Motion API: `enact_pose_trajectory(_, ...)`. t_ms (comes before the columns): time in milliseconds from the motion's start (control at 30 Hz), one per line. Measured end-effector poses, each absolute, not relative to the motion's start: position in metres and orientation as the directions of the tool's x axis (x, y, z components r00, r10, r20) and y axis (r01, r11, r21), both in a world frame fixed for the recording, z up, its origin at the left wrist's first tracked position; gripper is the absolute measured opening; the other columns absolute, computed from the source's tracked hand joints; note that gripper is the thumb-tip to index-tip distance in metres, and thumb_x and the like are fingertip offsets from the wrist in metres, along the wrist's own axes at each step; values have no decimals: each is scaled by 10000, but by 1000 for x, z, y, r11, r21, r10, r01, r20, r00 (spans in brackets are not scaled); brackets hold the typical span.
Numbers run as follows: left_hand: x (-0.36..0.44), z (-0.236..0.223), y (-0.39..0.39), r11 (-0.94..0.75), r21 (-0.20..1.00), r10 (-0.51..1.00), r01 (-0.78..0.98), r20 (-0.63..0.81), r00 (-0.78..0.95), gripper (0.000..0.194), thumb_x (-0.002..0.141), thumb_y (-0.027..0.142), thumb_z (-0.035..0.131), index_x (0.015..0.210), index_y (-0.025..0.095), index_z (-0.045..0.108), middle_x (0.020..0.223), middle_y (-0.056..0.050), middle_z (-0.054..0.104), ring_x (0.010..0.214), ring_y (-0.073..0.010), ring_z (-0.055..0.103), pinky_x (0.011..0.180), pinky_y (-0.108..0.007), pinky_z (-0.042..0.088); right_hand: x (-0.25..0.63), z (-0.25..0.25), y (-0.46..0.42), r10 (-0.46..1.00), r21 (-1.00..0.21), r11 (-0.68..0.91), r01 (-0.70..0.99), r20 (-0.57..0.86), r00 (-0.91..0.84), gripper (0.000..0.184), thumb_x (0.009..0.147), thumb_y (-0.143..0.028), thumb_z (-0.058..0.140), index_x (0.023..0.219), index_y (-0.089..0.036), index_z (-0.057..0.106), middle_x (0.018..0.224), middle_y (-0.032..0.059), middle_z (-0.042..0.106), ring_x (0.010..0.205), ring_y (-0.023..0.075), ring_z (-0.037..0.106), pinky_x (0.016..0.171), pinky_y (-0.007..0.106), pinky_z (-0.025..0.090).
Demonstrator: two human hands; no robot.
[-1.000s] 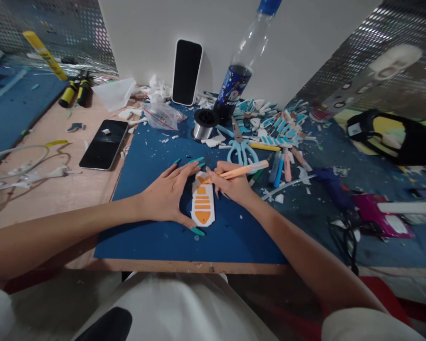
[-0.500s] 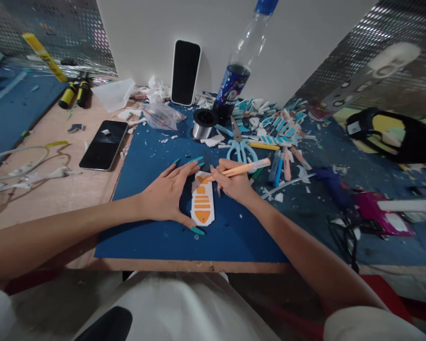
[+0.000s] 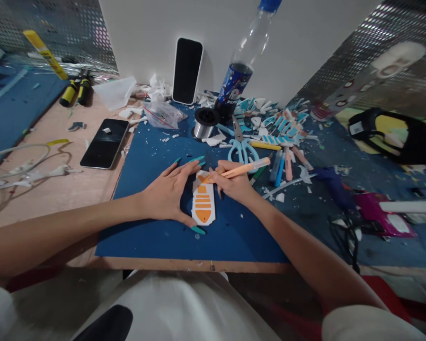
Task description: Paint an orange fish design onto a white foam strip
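Note:
My right hand (image 3: 234, 183) is closed around a pale orange marker (image 3: 246, 167), its tip end down at the upper part of a small white foam-like piece (image 3: 210, 208). Orange fish-bone shapes, with a head, bars and a tail, show on that piece, which lies flat on the blue mat (image 3: 152, 241). To the left of it, my left hand (image 3: 166, 192) rests with spread fingers. Its fingertips lie near the upper edge and its thumb near the lower edge; whether they press on the piece is hard to tell. The marker's tip is partly hidden by my right fingers.
Beyond my hands lie light blue scissors (image 3: 242, 149), a wire spool (image 3: 205, 124) and heaps of scraps (image 3: 282, 125). A cola bottle (image 3: 232, 87) and an upright phone (image 3: 187, 71) stand behind. Another phone (image 3: 104, 143) lies left; a blue glue gun (image 3: 332, 187) lies right.
Both hands, the marker and the white piece keep nearly the same places. The whole view has shifted very slightly.

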State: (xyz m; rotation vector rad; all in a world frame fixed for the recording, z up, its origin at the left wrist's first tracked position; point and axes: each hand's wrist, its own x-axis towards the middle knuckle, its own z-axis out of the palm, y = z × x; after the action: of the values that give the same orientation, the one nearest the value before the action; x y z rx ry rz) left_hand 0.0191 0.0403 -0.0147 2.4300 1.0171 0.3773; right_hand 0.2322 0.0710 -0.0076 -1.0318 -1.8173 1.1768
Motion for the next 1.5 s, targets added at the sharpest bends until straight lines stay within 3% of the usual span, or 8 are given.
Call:
enact_pose_trajectory(667,20,-15,39,-618,514,723,595,75,686,1334,516,777,625,1416,187,-162,1477,-176,263,1369,-357,233,1112,-555,107,230,-8,66,890,-958,250,139,171,-422,402,809,-377,585,540,-205,341,427,-79,333,365,59,328,387,214,305)
enact_pose_trajectory(1000,20,-14,40,-627,507,717,591,80,692,1351,495,823,588,1415,178,-163,1468,-188,275,1369,-359,231,1114,-555,104,224,-6,64,860,-928,319,192,197,-471,388,820,-305,582,520,-187,367,485,-58,349,466,72,348,477,243,291)
enact_pose_trajectory(1500,20,-13,39,-622,501,720,602,62,692,1344,492,836,571,1414,176,-150,1477,-191,254,1371,-350,232,1117,-542,106,226,-10,66,844,-915,350,202,215,-491,383,825,-271,559,528,-188,332,483,-65,331,443,64,334,457,237,269)
